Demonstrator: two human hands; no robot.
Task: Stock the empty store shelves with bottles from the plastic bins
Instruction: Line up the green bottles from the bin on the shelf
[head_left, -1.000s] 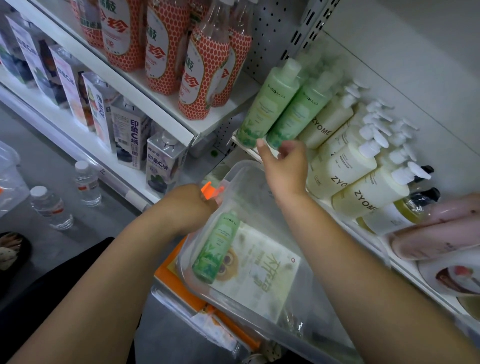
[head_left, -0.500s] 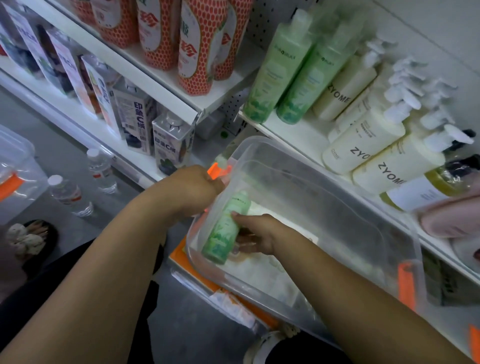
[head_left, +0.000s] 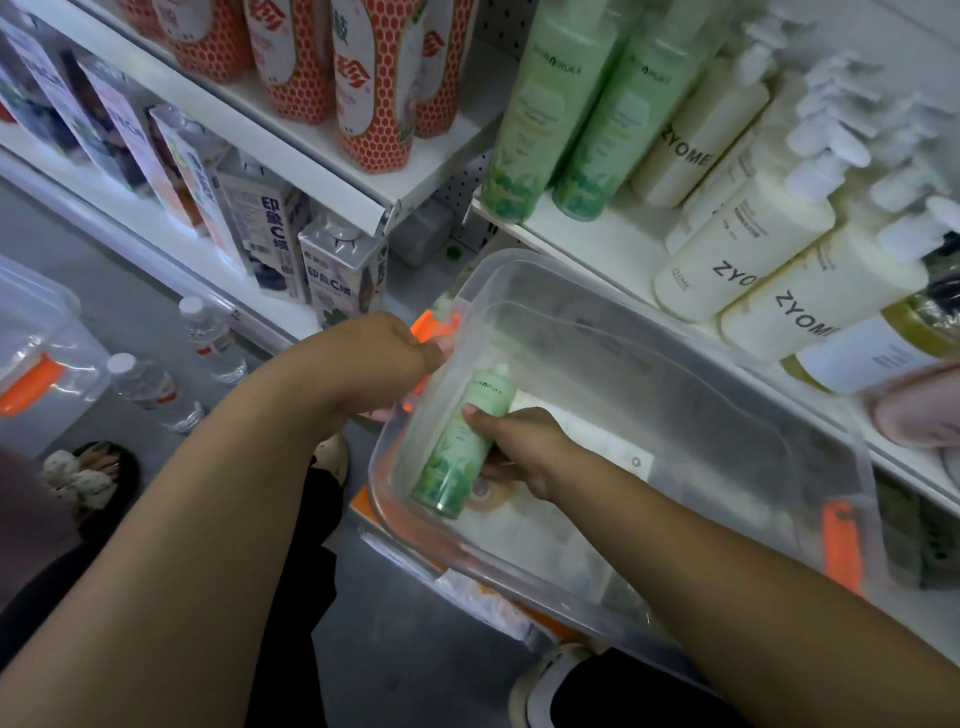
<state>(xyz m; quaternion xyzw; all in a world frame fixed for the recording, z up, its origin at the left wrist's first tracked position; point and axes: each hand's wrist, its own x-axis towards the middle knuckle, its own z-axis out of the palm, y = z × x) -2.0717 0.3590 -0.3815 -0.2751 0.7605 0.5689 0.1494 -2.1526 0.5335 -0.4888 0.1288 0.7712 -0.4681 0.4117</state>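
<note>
The white shelf stood just above and behind the clear plastic bin, which was tipped with its open mouth toward the person. The left hand gripped the bin's near corner, fingers curled over the rim beside the orange latch. The right hand reached inside and was wrapped round the middle of the green bottle, thumb across the top of the label and the other fingers underneath.

To do this lift well, I judged the left hand should hold the bin steady while the right drew the bottle out along the wall. It would need to clear the rim before being turned upright. A mid-body grip looked sound for that (the bottle seemed smooth, so a firm wrap would beat a fingertip pinch). The bare strip of shelf just right of the two matching green bottles and in front of the cream pump bottles looked the natural place for it.

The bottle lay inside the bin against its left wall, the only bottle I could see there. Its long axis ran along that wall. Its base sat nearer the person and its white cap pointed up and away, toward the shelf. Whether the base rested on the bin floor, I could not tell.
</note>
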